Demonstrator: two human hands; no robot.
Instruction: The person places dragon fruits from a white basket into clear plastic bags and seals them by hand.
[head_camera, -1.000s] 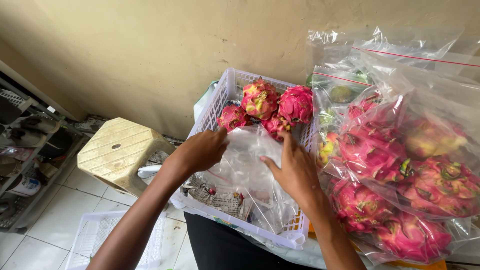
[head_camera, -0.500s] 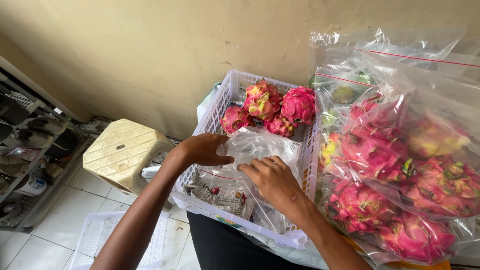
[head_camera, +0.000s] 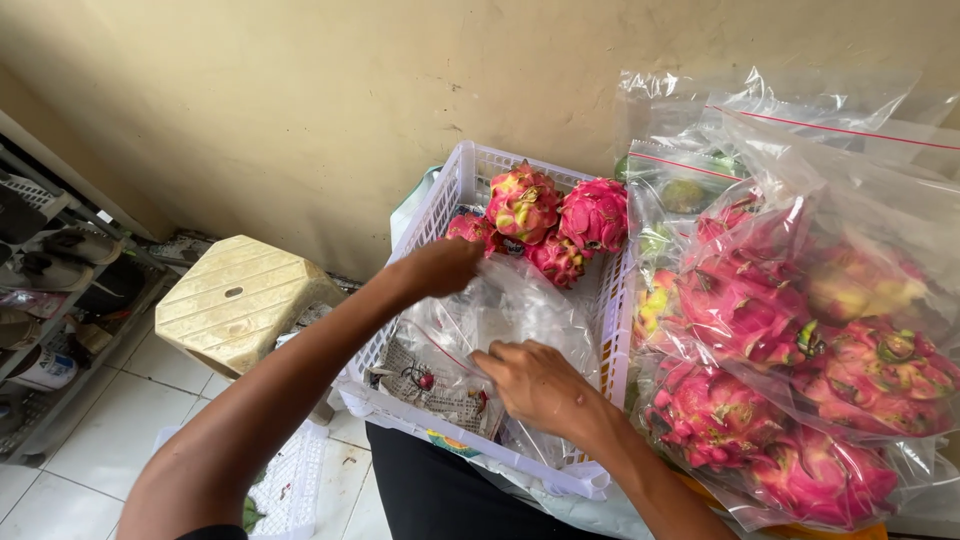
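Bag (head_camera: 510, 320): clear, crinkly plastic, lying in the crate over printed paper.
Left hand (head_camera: 445, 265): fingers pinched together on the bag's far edge.
Right hand (head_camera: 535, 385): curled fingers clamped on its near edge.
Crate (head_camera: 455, 190): white plastic lattice, rectangular.
Fruit (head_camera: 525, 200): pink, scaly, rounded, piled at the crate's far end.
Stool (head_camera: 235, 300): cream ribbed plastic.

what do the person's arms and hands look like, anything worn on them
Both arms are bare from above the elbow down to the hands: no sleeves over the forearms, no gloves. The left hand and right hand show no rings, and no watch or bracelet shows at either wrist. A dark edge, perhaps a sleeve, shows at the left upper arm by the frame's bottom.
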